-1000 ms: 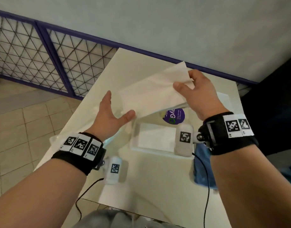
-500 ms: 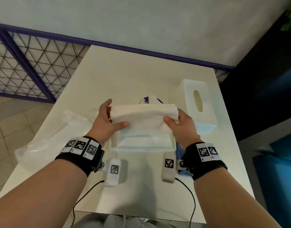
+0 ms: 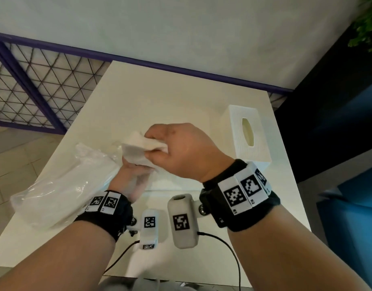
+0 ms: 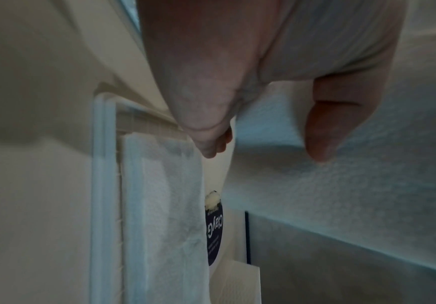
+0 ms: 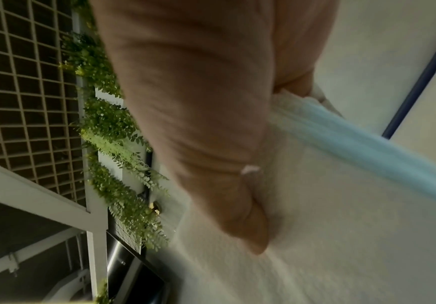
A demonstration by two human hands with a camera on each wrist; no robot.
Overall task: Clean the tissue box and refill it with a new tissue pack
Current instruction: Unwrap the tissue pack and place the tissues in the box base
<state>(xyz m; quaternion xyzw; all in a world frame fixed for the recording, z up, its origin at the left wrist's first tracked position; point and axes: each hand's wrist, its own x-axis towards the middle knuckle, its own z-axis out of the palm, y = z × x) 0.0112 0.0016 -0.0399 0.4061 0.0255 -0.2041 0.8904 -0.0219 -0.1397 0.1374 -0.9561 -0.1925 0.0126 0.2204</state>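
Observation:
The white tissue box cover point(image 3: 247, 133) stands at the table's right side, oval slot facing up. A folded wad of white tissues point(image 3: 136, 149) is held above the middle of the table. My right hand point(image 3: 154, 148) grips it from above, thumb and fingers pinching the tissues point(image 5: 328, 226). Below it, my left hand point(image 3: 136, 166) holds the lower end, with the thumb point(image 4: 323, 131) pressed on the tissue sheet point(image 4: 354, 195). The box's white base tray point(image 4: 99, 185) lies under the hands with a flat layer of tissue point(image 4: 164, 205) in it.
An empty clear plastic wrapper point(image 3: 61, 185) lies on the table's left part. A bottle with a dark purple label point(image 4: 214, 232) stands beyond the tray. The white table point(image 3: 160, 97) ends at a wall behind, with a mesh railing point(image 3: 34, 85) to the left.
Half a second ago the tissues were stretched flat between both hands over the tray. My right hand has swung left over my left hand, bunching the tissues into a wad.

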